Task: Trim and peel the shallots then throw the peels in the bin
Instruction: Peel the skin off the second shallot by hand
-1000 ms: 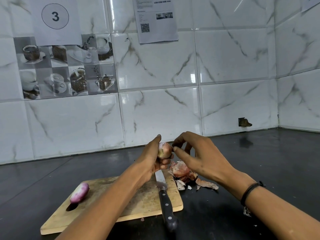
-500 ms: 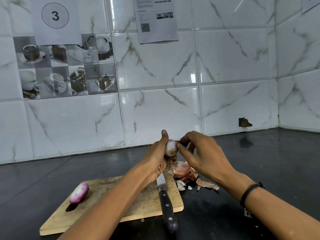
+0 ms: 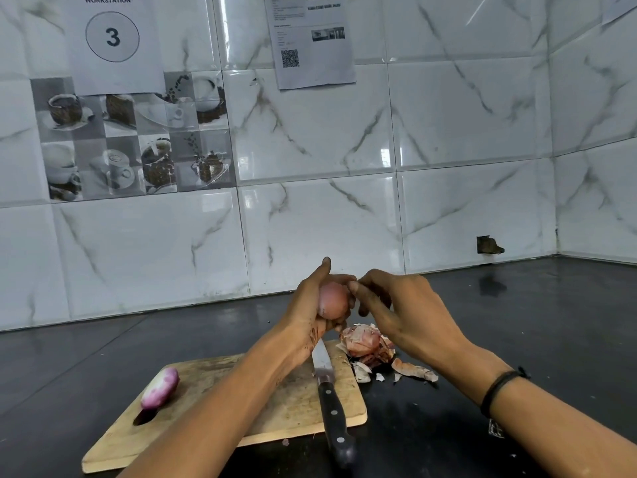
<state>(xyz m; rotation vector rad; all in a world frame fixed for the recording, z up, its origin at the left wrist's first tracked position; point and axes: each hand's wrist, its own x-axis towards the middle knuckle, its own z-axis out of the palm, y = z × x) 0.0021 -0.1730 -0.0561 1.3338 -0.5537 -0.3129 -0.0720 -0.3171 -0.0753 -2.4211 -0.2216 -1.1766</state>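
Over black counter (image 3: 517,339), left fingers (image 3: 325,270) grip a pale-pink shallot (image 3: 332,300); right fingers (image 3: 356,292) pinch its top.

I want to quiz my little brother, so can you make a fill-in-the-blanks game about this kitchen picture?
The wall sign shows the number ____.
The left hand grips a shallot while the right hand picks at it; the black wristband is on the ____ wrist.
The knife lies on the cutting board with its ____ pointing toward the person.
The peeled shallot lies at the board's ____ end.
Missing words: 3, right, handle, left.
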